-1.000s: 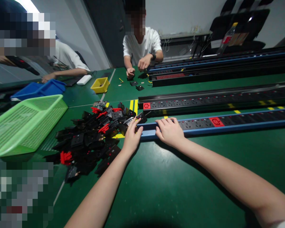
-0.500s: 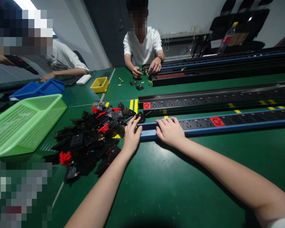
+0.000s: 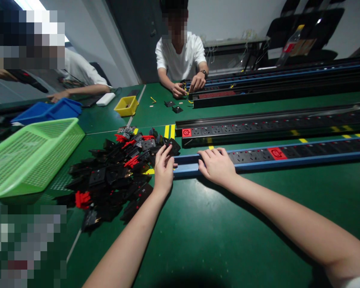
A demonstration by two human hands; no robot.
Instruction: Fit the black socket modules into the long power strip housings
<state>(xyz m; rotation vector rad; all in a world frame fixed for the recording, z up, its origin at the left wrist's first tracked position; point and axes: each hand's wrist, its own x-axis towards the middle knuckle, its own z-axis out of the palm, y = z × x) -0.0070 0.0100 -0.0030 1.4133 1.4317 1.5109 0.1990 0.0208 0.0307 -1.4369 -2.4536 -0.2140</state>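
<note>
A long blue rail [image 3: 306,161] lined with black socket modules and a red socket [image 3: 277,153] lies across the green table. My right hand [image 3: 218,166] rests over it, fingers curled across its width near the last fitted module. At the rail's left end is my left hand [image 3: 164,170], its fingers apart, next to a heap of black and red socket modules [image 3: 108,180]. Between my hands the rail's channel [image 3: 186,167] shows bare blue. Whether my right fingers press on a module is hidden.
Behind the blue rail lies a black rail [image 3: 246,134] with sockets. A green basket [image 3: 33,156], blue trays [image 3: 48,111] and a yellow box [image 3: 126,106] stand left. Across the table a person [image 3: 181,60] works on wires; another person's arm [image 3: 84,89] rests at left.
My left hand has shifted slightly left, off the rail's top toward its end. My right hand has stayed on the rail. The person across has brought both hands together.
</note>
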